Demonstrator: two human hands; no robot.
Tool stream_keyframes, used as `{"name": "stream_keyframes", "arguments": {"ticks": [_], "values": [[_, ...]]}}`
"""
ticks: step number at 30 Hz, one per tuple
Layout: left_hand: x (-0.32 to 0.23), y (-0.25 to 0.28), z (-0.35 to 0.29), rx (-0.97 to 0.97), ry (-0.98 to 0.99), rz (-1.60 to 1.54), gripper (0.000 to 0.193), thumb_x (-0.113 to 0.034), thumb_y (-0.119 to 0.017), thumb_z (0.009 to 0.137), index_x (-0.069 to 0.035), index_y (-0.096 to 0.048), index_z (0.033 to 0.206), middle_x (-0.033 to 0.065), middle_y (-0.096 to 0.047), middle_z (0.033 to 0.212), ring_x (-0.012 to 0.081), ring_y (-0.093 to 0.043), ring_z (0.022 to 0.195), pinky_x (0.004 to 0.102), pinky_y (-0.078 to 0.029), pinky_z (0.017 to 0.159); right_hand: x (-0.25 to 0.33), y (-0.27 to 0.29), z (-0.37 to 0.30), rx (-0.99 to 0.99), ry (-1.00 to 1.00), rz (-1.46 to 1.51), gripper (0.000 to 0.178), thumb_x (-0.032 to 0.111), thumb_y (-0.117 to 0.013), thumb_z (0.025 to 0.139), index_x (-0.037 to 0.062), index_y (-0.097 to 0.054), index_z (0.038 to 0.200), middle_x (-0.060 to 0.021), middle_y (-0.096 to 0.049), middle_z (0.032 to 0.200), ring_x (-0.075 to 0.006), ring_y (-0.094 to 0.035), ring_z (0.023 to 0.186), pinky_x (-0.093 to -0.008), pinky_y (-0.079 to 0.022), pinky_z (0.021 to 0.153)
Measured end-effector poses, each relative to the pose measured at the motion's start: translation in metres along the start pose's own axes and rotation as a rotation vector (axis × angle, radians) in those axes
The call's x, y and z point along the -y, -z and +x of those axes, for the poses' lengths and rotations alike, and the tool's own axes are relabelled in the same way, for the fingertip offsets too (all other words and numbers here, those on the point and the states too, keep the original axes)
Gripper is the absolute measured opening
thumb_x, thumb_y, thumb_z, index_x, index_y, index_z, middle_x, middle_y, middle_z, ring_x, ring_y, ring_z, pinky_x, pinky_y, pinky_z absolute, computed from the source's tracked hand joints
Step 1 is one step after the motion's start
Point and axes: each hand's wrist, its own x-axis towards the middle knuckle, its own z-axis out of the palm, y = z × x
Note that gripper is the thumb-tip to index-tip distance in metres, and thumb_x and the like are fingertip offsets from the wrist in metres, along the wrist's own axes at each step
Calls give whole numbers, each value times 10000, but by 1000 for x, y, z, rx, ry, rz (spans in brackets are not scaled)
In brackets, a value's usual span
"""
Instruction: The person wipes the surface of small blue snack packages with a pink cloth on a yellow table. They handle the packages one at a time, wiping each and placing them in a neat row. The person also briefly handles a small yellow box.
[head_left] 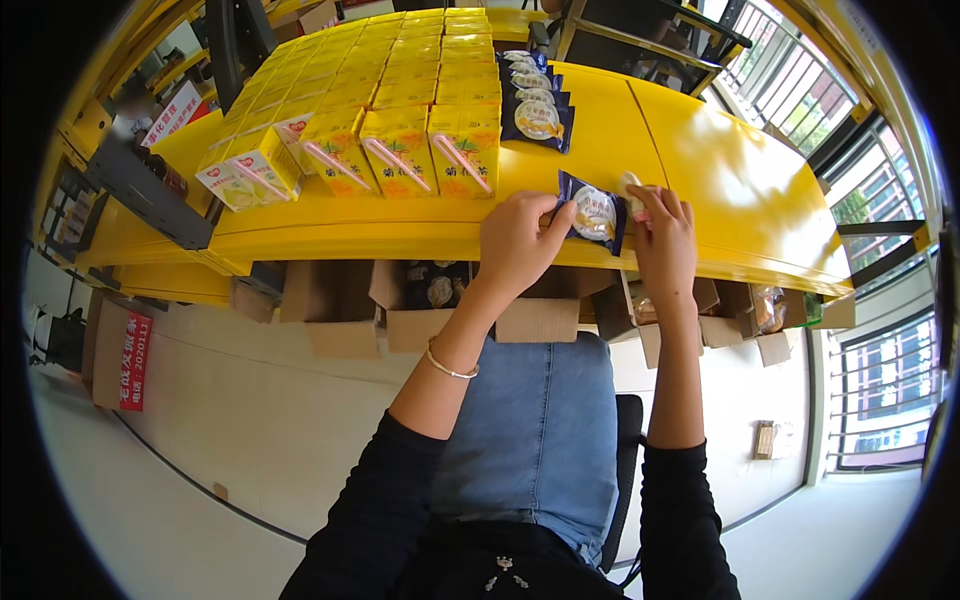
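Observation:
My left hand (521, 243) pinches the left end of a dark blue snack packet (597, 214) with a pale round print, near the front edge of the yellow table (610, 120). Just right of the packet, my right hand (664, 236) has its fingers closed on a small whitish and pink thing (630, 186); its kind is unclear, and the fingers cover part of it. Beyond my hands, several similar dark blue packets (540, 122) lie overlapping in a row. Left of them stand rows of yellow drink cartons (465, 150), with straws on the visible fronts.
Open cardboard boxes (537, 318) sit under the table's front edge, some holding packets. A dark metal bracket (160, 190) stands at the left end. Barred windows (880, 370) are on the right, and a box with a red label (118, 350) is on the far left.

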Motion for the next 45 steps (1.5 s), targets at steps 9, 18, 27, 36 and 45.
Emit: {"name": "stream_keyframes", "arguments": {"ticks": [9, 18, 27, 36, 45], "values": [[1, -2, -1, -28, -4, -1, 379, -321, -609, 911, 3, -582, 717, 168, -569, 692, 342, -561, 630, 389, -397, 538, -31, -18, 9, -75, -96, 9, 329, 89, -624, 782, 163, -649, 1101, -120, -606, 1105, -359, -536, 938, -417, -469, 820], [-2, 5, -4, -80, -79, 59, 418, -334, -578, 924, -26, -572, 641, 111, -539, 635, 310, -557, 628, 421, -414, 527, -17, -15, 10, -101, -142, 22, 285, 97, -626, 806, 154, -652, 1084, -130, -598, 1103, -374, -537, 984, -436, -464, 835], [-8, 0, -3, -28, -42, 102, 405, -349, -584, 916, -20, -590, 681, 124, -564, 678, 320, -578, 645, 414, -424, 533, -22, -14, 4, -80, -182, -71, 331, 138, -610, 794, 168, -628, 1123, -123, -567, 1185, -366, -510, 1072, -454, -443, 896], [1, -8, -4, -90, -63, 126, 390, -331, -597, 908, -41, -573, 649, 103, -540, 620, 297, -565, 622, 416, -420, 524, -24, -11, 2, -93, -141, -6, 279, 132, -603, 782, 157, -661, 1053, -120, -596, 1075, -361, -530, 960, -447, -449, 837], [0, 3, -4, -33, -46, 98, 374, -334, -622, 896, -44, -569, 667, 116, -541, 642, 313, -562, 618, 408, -407, 525, -26, -10, -7, -113, -64, 1, 295, 153, -625, 791, 154, -651, 1084, -144, -571, 1081, -375, -517, 982, -455, -445, 844]]}}
